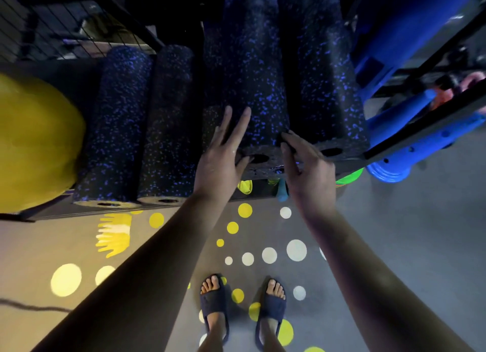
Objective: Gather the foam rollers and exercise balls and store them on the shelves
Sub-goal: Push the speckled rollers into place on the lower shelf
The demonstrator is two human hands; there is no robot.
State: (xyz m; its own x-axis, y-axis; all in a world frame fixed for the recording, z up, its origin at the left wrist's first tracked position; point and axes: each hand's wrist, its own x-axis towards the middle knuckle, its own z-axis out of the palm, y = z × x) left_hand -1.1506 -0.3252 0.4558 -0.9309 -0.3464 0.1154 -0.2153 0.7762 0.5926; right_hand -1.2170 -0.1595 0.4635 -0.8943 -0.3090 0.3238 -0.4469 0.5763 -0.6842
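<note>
Left hand (219, 165), right hand (309, 175) on middle roller (252, 83) — neighbour roller (326, 88) just beside.

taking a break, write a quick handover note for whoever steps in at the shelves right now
Left hand: fingers laid straight along the middle foam roller, thumb at its end face.
Right hand: fingers curled over that roller's near right edge.
Where: it lies on the upper shelf beside the right foam roller. The lower shelf holds the far-left foam roller, the second foam roller and the yellow exercise ball.
Done: all these are shelved.
Left: seat the middle one and let go; anything ungathered is out of view.
</note>
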